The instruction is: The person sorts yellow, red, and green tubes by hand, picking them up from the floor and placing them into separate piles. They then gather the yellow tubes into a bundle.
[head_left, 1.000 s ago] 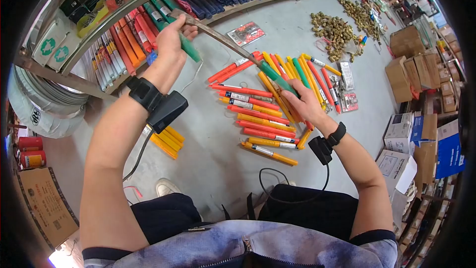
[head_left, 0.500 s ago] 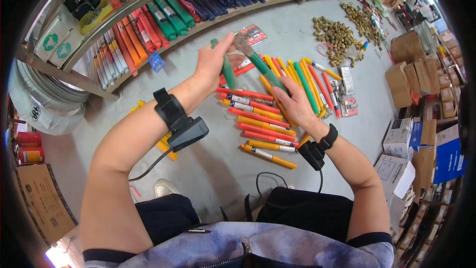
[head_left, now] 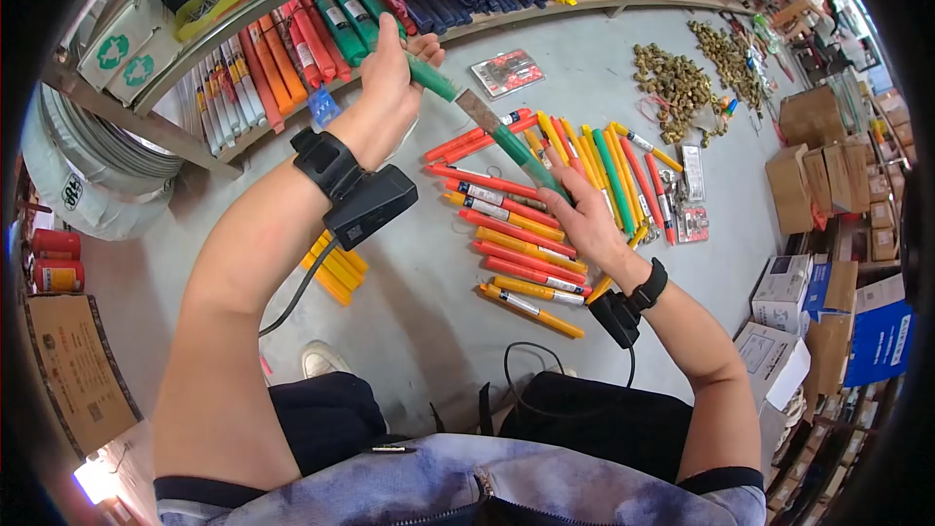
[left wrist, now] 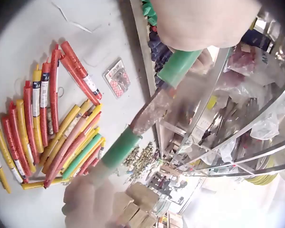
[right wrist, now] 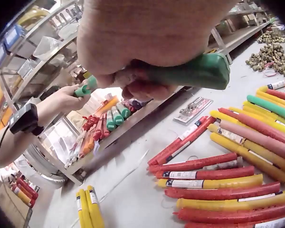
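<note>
My right hand (head_left: 589, 219) grips a green sleeve (head_left: 521, 151) at the near end of a flat, brownish metal bar (head_left: 479, 111). In the head view, my left hand (head_left: 390, 73), up and to the left, holds a second green tube (head_left: 430, 76) roughly in line with the bar. The left wrist view shows the bare metal (left wrist: 153, 111) as a short stretch between the two green pieces. In the right wrist view, my right hand (right wrist: 147, 33) hides part of its green sleeve (right wrist: 194, 72). Farther back there is my left hand (right wrist: 66, 99).
Red and yellow labelled tubes (head_left: 516, 224) lie in rows on the floor below my hands. A shelf (head_left: 458, 31) with bundled tubes runs along the far left. Behind are a packaged set (head_left: 506, 72) and brass fittings (head_left: 672, 88); cardboard boxes (head_left: 808, 180) stand right.
My left hand first came from the bar's far end toward my right hand, then moved back up and left. Its green tube has swung from hanging down into line with the bar; less metal shows.
</note>
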`<state>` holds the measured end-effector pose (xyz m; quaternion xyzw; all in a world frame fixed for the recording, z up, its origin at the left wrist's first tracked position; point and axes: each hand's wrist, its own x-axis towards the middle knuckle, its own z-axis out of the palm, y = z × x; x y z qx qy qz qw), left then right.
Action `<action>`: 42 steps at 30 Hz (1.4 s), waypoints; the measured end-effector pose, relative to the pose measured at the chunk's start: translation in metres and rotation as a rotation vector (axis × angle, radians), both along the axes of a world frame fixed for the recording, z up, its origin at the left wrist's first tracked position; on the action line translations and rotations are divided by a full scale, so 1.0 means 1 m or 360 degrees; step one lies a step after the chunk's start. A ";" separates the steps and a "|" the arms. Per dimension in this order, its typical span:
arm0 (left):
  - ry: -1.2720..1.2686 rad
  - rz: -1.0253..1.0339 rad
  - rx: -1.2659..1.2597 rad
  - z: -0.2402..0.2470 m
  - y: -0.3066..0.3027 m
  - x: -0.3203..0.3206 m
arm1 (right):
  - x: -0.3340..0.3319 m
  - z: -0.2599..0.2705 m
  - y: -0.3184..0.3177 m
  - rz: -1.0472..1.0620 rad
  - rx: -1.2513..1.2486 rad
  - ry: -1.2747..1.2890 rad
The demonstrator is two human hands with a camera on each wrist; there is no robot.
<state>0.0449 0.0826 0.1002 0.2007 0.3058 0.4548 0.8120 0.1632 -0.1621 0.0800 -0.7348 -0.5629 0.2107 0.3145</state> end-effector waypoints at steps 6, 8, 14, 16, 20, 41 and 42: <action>0.0057 -0.0007 -0.0026 -0.007 -0.004 0.002 | -0.003 -0.001 0.000 0.0033 -0.0048 -0.0034; 0.0060 0.0002 -0.0021 -0.006 -0.006 0.002 | -0.009 0.006 0.001 -0.0057 0.0010 0.0237; 0.0032 0.0013 -0.0043 -0.006 -0.007 0.003 | -0.009 0.003 0.001 -0.0033 -0.0002 0.0129; 0.0044 0.0005 -0.0040 -0.006 -0.007 0.003 | -0.010 0.009 0.000 -0.0057 -0.0049 0.0158; 0.0129 0.0036 -0.0069 -0.002 -0.010 0.003 | -0.008 0.006 -0.001 -0.0024 -0.0043 0.0072; 0.0082 -0.0181 -0.0042 -0.001 -0.045 0.008 | -0.018 0.028 0.005 -0.0070 -0.0069 0.0073; 0.0081 -0.0179 -0.0044 -0.003 -0.044 0.009 | -0.016 0.028 0.006 -0.0068 -0.0071 0.0072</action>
